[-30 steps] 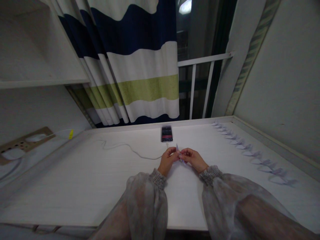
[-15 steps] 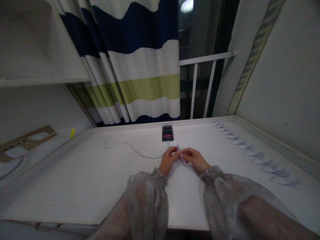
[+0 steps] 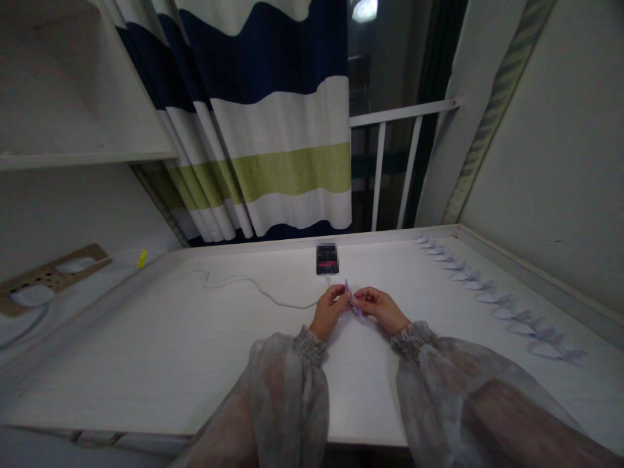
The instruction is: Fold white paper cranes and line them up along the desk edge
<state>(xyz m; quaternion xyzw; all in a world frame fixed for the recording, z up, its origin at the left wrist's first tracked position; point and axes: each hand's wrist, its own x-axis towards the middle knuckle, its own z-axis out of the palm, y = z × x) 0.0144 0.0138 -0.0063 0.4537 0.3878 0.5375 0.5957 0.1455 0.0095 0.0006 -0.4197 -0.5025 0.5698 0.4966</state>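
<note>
Both hands meet over the white desk (image 3: pixel 234 364), below the phone. Between the thumb and fingers of my left hand (image 3: pixel 329 312) is a small pale-purple folded paper (image 3: pixel 346 285), with one pointed tip sticking up. My right hand (image 3: pixel 385 312) pinches the same paper from the other side, fingertips close to the left ones. A lower corner of the paper shows beneath the fingers; much of its middle is hidden. Along the desk's right side runs a row of several pale folded paper pieces (image 3: pixel 504 300) with pointed, wing-like parts, somewhat blurred.
A phone (image 3: pixel 327 259) lies beyond my hands, with a white cable (image 3: pixel 263 290) trailing left. At the far left is a brown power strip (image 3: pixel 53 276) with plugs. A striped curtain (image 3: pixel 292 123) and a window with a white railing (image 3: pixel 404 116) stand behind the desk.
My right fingertips have shifted very slightly on the folded paper. Otherwise the hands, phone and paper row stay in place.
</note>
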